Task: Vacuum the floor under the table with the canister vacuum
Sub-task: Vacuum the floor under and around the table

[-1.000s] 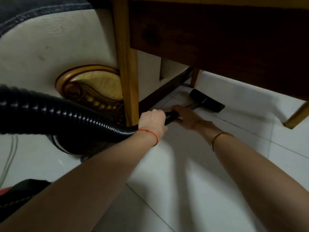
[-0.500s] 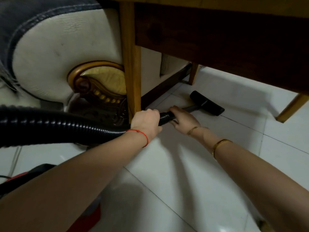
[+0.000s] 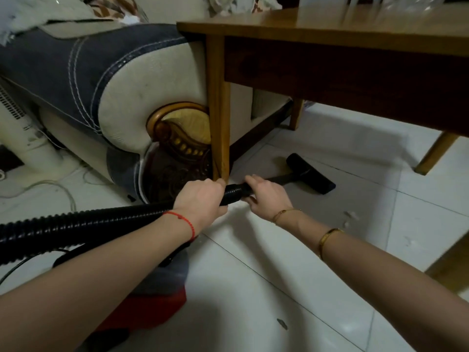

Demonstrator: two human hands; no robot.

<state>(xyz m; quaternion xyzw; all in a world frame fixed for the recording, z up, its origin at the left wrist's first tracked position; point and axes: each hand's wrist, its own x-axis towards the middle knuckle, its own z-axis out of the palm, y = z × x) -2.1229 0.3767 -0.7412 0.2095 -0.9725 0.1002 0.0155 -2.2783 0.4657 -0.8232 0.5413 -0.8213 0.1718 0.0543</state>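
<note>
Fingers of the left hand [image 3: 203,199] curl round the black ribbed hose [image 3: 88,224], gripping it just in front of the foot of the nearest table leg [image 3: 220,128]. Fingers of the right hand [image 3: 266,196] wrap the hose's smooth cuff where it joins the thin black wand [image 3: 279,178], thumb underneath. Both hands sit close together, with a short stretch of hose showing between them.

From the right hand the wand runs along the floor [image 3: 304,275] to the black floor nozzle [image 3: 311,174], which lies flat on the white tiles under the wooden table [image 3: 330,34], between the near leg and the far ones. The hose trails back towards the left edge of the view, over the red and grey canister [image 3: 162,295] that sits on the floor beneath the left forearm.

A red string bracelet [image 3: 182,219] circles the left wrist; gold bracelets [image 3: 327,237] ring the right wrist and forearm. Beside the table stands a sofa arm [image 3: 127,80] in cream and dark blue with a carved gilt front, touching or nearly touching the near leg. Pale cables [image 3: 58,185] lie on the tiles at the left, and a few small specks of debris [image 3: 281,323] dot the floor near the right arm.
</note>
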